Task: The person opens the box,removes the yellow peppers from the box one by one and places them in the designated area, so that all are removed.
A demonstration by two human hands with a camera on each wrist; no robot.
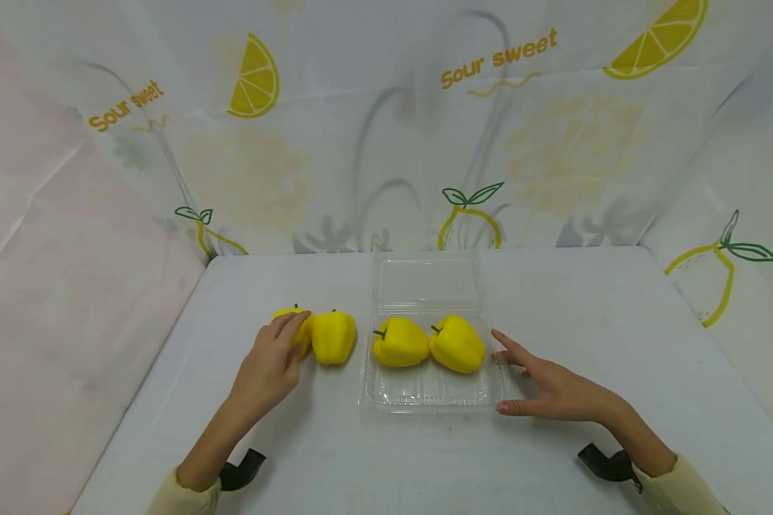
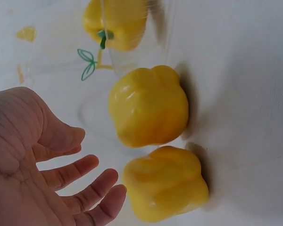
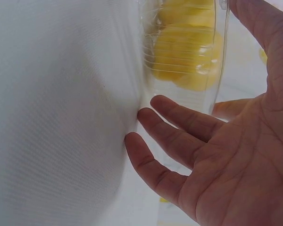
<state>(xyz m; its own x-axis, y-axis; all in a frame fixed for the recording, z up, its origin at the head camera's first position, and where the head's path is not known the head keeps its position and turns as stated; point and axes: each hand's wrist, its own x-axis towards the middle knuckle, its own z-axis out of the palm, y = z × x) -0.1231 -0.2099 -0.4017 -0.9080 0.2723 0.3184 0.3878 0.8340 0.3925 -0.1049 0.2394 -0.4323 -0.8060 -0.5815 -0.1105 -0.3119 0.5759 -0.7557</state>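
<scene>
Two yellow bell peppers lie side by side in a clear plastic clamshell box (image 1: pixel 434 397), the left pepper (image 1: pixel 399 343) touching the right pepper (image 1: pixel 457 345). To the left of the box stand two more on the table, an inner yellow bell pepper (image 1: pixel 333 337) and an outer yellow bell pepper (image 2: pixel 165 183). My left hand (image 1: pixel 269 366) reaches over the outer one, partly hiding it in the head view; its fingers are spread and loosely bent. At the box's right side my right hand (image 1: pixel 547 386) holds its fingers apart, thumb and index finger right at the rim.
The box's hinged lid (image 1: pixel 428 282) lies folded back toward the rear cloth (image 1: pixel 386 143), which is printed with lemons. A pink-white cloth wall (image 1: pixel 90 286) rises at the left. White cloth covers the table (image 1: pixel 393 465). Black wrist mounts (image 1: pixel 241 470) stick out below both hands.
</scene>
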